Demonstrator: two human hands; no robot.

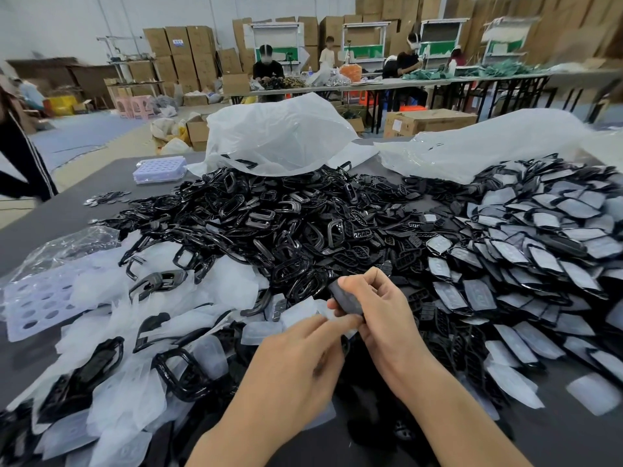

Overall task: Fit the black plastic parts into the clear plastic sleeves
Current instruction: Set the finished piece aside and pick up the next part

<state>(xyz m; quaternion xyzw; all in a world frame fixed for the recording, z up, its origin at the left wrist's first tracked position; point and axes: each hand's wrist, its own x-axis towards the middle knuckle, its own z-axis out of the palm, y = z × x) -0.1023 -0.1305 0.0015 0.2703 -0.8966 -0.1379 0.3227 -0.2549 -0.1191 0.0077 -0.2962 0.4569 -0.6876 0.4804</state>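
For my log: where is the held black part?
Head view, lower centre: black part gripped by the right hand, left hand pinching its lower end, before the black pile.

We saw the left hand (pixel 296 362) and right hand (pixel 381 318) bare, forearms (pixel 448 409) likewise; a dark smudge (pixel 317 366) marked the left.

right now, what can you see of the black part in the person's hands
The black part is a grey-black, matt plastic piece with a rounded upper end, tilted up to the left. The right hand grips it, with the thumb across its top. The left hand pinches at its lower end. Fingers hide much of it, so its full shape cannot be made out.
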